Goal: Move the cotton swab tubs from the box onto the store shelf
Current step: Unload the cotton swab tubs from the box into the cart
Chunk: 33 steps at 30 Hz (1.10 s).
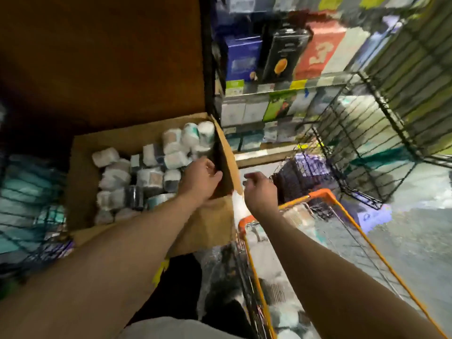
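The store shelf (281, 86) rises beyond both hands, its tiers packed with blurred boxed goods in blue, black and red. To the right of the right hand stand dark wire racks (381, 133), and just below that hand runs the orange-rimmed cart (325, 194), holding pale wrapped packs too smeared to name.

The open cardboard box (156, 135) sits under and to the left of the left hand. It is well filled with cotton swab tubs (151, 177), small white and dark cylinders lying jumbled on their sides, heaped thicker toward the far right corner.

The left hand (201, 178) reaches into the box by its right wall, fingers curled loosely inward; the nearest tubs lie just to its left and beyond its fingertips, and the blur hides whether it touches or holds any of them. The right hand (260, 192) hangs outside the box, just past its right wall and above the cart's rim, fingers loosely curled, with nothing visibly held.
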Available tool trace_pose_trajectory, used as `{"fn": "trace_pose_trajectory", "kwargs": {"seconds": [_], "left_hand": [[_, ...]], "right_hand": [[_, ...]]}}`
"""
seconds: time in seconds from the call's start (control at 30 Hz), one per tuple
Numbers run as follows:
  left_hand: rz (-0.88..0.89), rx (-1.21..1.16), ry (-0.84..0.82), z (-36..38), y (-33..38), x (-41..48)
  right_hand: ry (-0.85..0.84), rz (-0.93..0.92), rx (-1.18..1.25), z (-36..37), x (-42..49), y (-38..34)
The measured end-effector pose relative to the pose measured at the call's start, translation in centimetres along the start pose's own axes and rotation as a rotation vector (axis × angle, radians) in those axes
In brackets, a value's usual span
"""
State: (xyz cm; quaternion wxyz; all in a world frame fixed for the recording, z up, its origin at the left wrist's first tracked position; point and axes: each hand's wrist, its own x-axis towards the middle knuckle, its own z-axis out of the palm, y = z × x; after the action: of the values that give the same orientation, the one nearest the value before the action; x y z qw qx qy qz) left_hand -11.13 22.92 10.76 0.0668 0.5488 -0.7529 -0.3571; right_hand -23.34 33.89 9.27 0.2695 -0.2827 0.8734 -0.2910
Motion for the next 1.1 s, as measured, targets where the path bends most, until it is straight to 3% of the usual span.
{"fn": "trace_pose_trajectory", "kwargs": {"seconds": [0.1, 0.23, 0.33, 0.43, 0.6, 0.77, 0.97, 1.1], "left_hand": [[-0.191, 0.005, 0.062, -5.3, -7.3, 2.7], [-0.452, -0.034, 0.022, -9.3, -18.6, 5.7], [-0.553, -0.132, 0.109, -7.1, -29.2, 8.4], [-0.695, -0.119, 0.07, -1.6, -41.0, 11.3], [-0.818, -0.046, 0.049, -2.2, -38.6, 12.7], [-0.808, 0.042, -0.064, -3.4, -34.3, 14.0], [-0.627, 0.367, -0.132, -2.4, -35.2, 14.6], [-0.571, 0.357, -0.093, -2.2, -35.1, 14.9]], "right_hand": [[-0.097, -0.104, -0.037, 5.0, 2.7, -6.5], [-0.374, -0.175, -0.17, 15.0, 6.4, -11.3], [-0.584, -0.181, -0.388, 22.0, 8.5, -12.1], [-0.678, -0.178, -0.542, 28.0, 10.2, -12.3], [-0.737, -0.377, -0.737, 35.0, 13.0, -13.1], [-0.801, -0.535, -0.857, 39.1, 15.1, -11.7], [-0.667, -0.602, -0.877, 41.2, 15.1, -10.5], [-0.596, -0.644, -0.869, 40.7, 15.0, -9.7]]}}
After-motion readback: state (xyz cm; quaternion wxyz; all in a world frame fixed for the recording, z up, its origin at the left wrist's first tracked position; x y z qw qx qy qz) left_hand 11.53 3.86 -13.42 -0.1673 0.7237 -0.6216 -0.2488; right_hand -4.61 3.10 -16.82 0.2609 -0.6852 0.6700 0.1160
